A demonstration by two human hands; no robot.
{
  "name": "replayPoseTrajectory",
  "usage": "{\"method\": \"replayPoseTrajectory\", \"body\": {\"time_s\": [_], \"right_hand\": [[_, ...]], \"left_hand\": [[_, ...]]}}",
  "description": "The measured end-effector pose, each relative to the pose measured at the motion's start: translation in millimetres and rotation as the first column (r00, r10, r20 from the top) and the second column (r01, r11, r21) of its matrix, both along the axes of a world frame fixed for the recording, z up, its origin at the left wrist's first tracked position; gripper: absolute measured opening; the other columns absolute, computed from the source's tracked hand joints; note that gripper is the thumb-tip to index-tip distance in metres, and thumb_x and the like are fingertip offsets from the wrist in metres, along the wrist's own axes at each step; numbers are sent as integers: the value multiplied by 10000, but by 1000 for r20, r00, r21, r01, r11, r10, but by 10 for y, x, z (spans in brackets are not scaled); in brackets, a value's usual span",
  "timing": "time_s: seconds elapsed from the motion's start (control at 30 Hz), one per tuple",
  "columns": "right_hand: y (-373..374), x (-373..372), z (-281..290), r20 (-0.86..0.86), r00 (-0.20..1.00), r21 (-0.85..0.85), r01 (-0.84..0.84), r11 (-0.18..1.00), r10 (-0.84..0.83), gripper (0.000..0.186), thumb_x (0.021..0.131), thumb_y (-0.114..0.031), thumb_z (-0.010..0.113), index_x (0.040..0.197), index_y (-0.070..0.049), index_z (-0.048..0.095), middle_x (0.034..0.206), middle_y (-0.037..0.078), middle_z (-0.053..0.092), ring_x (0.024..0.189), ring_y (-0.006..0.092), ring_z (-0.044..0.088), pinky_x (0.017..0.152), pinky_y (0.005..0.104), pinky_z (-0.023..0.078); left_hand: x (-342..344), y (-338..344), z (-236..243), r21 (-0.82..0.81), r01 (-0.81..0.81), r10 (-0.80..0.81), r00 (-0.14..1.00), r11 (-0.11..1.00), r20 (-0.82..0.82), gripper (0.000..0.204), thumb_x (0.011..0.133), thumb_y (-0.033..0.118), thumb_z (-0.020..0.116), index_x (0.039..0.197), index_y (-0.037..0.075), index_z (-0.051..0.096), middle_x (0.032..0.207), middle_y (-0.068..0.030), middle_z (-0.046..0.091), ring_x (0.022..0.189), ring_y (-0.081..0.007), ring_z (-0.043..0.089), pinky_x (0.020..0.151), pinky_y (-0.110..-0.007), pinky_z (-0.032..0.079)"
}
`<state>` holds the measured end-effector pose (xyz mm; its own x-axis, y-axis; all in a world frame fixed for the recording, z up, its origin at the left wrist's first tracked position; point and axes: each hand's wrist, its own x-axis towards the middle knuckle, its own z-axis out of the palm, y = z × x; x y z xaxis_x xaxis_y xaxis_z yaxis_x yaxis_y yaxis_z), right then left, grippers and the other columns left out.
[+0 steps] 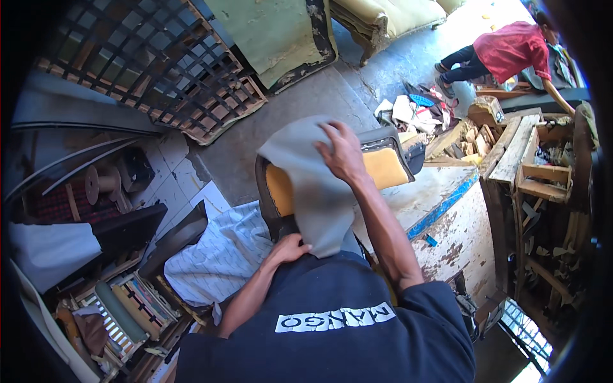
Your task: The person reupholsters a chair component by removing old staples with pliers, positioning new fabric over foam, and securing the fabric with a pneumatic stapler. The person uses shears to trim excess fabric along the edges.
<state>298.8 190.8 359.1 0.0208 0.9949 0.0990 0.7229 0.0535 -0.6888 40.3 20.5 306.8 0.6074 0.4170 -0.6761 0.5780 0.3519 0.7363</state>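
Observation:
A limp grey sheet of upholstery material (319, 204) drapes over a padded chair part (389, 167) with yellow foam and a black border. Its lower end reaches my lap. My left hand (290, 249) is closed on the sheet's lower left edge, close to my shirt. Farther up, my right hand (343, 152) rests on the top of the sheet with fingers apart and slightly bent. Yellow foam shows on both sides of the sheet; the middle of the padded part is hidden under it.
Left of me lie a patterned pale cloth (220, 255) and a thread spool (102, 184). A webbed wooden frame (159, 70) leans at the far left. On the right stand a worn white board (456, 223) and a wooden frame (511, 153). A person in red (514, 51) bends at the far right.

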Motion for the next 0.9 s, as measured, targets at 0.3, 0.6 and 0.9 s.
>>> {"method": "replayPoseTrajectory", "body": {"time_s": [0.3,0.6,0.9], "right_hand": [[-1136,334,-1059,187,863,-293,504,812,-468,738,889,-429,766,1380,51,498,1241,306,561,1178,462,540,1043,526,437],[-951,419,-1015,-501,794,-522,39,852,-343,442,990,-294,688,1314,3,636,1153,145,720,1025,195,674,912,341,525],[149,1023,198,-79,951,-457,-300,837,298,455,972,-455,679,1154,-38,695,908,240,727,866,388,730,759,434,556]], "left_hand": [[256,1609,83,879,-251,588,808,406,-41,340,926,273,689,1092,-10,599,1088,-219,627,1044,-428,611,920,-502,485],[442,2720,-344,818,-163,583,777,552,-238,197,891,216,756,990,65,675,1014,-170,721,1009,-345,699,841,-457,545],[-82,311,-298,214,-905,904,402,367,145,172,940,147,761,928,71,606,810,29,620,756,-59,548,700,-244,450]]}}
